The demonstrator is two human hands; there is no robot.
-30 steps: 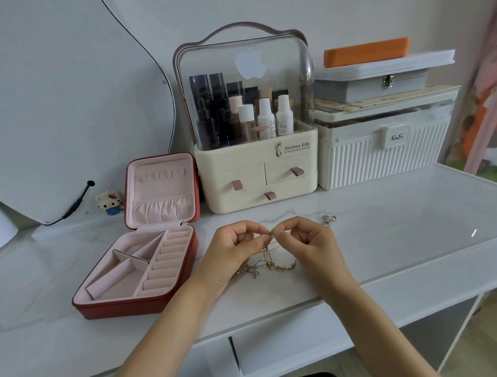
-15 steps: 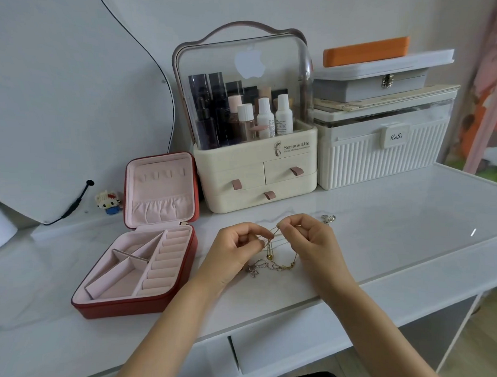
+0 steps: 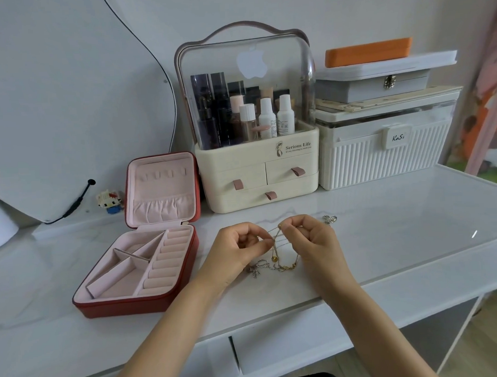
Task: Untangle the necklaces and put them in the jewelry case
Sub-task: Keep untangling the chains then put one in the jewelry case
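Note:
A tangle of thin gold and silver necklaces hangs between my hands just above the white marble tabletop, its lower loops and pendants lying on the surface. My left hand pinches the chains at thumb and forefinger. My right hand pinches a strand a little higher and to the right. The red jewelry case stands open at the left, pink-lined, its lid upright and its compartments holding nothing.
A small silver piece lies on the table just right of my right hand. Behind stand a cream cosmetics organiser with drawers and a white ribbed box stacked with cases. A mirror and a small toy figure are far left.
My hands have drawn slightly apart and lifted, pulling the chains taut between them. More of the tangle now hangs free below my fingers.

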